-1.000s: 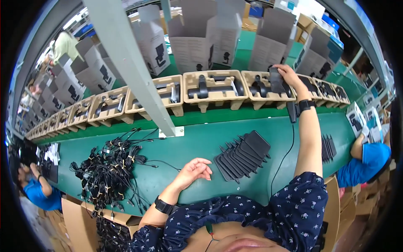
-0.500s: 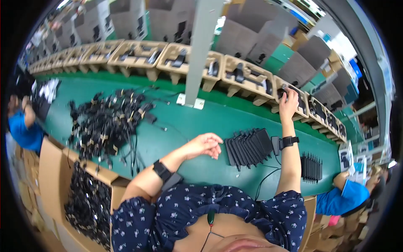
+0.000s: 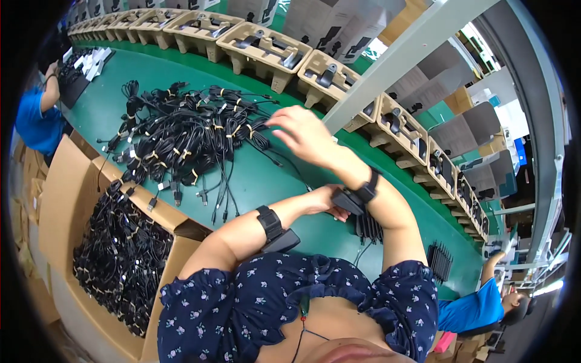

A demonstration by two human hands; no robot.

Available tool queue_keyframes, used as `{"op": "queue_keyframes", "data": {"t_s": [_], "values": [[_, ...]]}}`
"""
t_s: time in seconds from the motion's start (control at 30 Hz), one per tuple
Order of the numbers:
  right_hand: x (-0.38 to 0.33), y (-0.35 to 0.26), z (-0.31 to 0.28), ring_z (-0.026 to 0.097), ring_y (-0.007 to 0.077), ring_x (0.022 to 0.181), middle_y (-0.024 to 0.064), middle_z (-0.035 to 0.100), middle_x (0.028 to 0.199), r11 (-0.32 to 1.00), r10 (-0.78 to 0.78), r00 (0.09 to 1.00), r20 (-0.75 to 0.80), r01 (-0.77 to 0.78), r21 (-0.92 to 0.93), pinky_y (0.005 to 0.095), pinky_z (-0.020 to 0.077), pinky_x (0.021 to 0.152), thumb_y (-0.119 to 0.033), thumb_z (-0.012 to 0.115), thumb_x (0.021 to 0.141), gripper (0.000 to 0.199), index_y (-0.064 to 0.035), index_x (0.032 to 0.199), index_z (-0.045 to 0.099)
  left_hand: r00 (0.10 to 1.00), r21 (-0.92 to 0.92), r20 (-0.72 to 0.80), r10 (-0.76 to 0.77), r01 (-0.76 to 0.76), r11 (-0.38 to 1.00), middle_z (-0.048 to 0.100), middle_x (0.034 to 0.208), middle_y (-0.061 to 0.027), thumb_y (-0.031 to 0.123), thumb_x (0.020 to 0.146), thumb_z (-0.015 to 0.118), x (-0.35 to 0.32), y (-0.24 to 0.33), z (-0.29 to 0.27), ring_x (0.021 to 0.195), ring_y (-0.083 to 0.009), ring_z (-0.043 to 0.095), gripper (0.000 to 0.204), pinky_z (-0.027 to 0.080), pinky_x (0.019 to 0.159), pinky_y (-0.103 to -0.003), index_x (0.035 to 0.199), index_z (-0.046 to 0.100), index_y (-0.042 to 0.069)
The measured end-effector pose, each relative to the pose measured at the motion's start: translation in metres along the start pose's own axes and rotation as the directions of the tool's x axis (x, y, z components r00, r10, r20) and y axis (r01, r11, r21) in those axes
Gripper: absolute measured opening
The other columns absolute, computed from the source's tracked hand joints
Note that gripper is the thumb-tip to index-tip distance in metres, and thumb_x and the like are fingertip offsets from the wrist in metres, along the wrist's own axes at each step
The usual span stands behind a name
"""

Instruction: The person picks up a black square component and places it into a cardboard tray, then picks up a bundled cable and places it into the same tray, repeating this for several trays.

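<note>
Now the right hand [image 3: 301, 132] hangs loosely spread beside cables [image 3: 193, 124], likely light, limp, best pinched at ties [image 3: 250, 130]; left hand's [image 3: 325, 201] grip, can't tell.

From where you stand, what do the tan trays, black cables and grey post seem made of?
Tan trays: probably moulded paper pulp, matte, judging by thick, rounded edges. Black cables: likely plastic-coated, given slight sheen and bundled loops. Grey post: perhaps painted metal, smooth, evenly coloured.

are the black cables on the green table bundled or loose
Bundled, mostly: tan ties wrap many coils in the pile of black cables, though several ends trail loose.
</note>
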State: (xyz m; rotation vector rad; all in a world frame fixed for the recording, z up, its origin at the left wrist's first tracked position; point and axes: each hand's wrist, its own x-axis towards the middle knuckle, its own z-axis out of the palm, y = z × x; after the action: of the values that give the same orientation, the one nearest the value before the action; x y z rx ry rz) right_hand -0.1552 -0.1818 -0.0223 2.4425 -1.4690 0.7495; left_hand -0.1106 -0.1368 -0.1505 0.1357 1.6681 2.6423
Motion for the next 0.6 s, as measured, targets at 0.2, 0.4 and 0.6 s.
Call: {"op": "queue_keyframes", "data": {"t_s": [0.2, 0.4, 0.6], "values": [[0.04, 0.005, 0.077, 0.054, 0.0269, 0.087, 0.0098, 0.056, 0.088, 0.985, 0.037, 0.969, 0.246, 0.006, -0.172, 0.0377, 0.0422, 0.076, -0.035, 0.072, 0.063, 0.053, -0.0057, 0.103, 0.053, 0.985, -0.067, -0.002, -0.173, 0.173, 0.983, 0.06, 0.083, -0.012, 0.023, 0.091, 0.047, 0.003, -0.013, -0.008, 0.075, -0.0177, 0.061, 0.027, 0.052, 0.074, -0.028, 0.088, 0.057, -0.002], [0.02, -0.001, 0.069, 0.056, 0.0272, 0.083, 0.0091, 0.058, 0.084, 0.972, 0.112, 0.958, 0.263, -0.051, -0.231, 0.0381, 0.0424, 0.075, -0.04, 0.066, 0.069, 0.046, -0.0039, 0.096, 0.057, 0.987, 0.012, -0.001, -0.16, 0.16, 0.987, 0.061, 0.089, -0.0111, 0.017, 0.087, 0.054, 0.006, -0.01, -0.008, 0.083, -0.021, 0.061, 0.023, 0.052, 0.074, -0.032, 0.1, 0.058, -0.002], [-0.004, -0.011, 0.01, 0.056, 0.0319, 0.082, 0.0142, 0.059, 0.088, 0.925, 0.353, 0.905, 0.236, -0.375, 0.053, 0.0406, 0.0449, 0.072, -0.033, 0.059, 0.076, 0.037, -0.0032, 0.097, 0.054, 0.989, -0.238, -0.145, 0.038, -0.072, 0.969, 0.061, 0.093, -0.0081, 0.013, 0.081, 0.057, 0.001, 0.001, -0.006, 0.082, -0.0178, 0.06, 0.03, 0.05, 0.07, -0.029, 0.108, 0.052, 0.002]]}}
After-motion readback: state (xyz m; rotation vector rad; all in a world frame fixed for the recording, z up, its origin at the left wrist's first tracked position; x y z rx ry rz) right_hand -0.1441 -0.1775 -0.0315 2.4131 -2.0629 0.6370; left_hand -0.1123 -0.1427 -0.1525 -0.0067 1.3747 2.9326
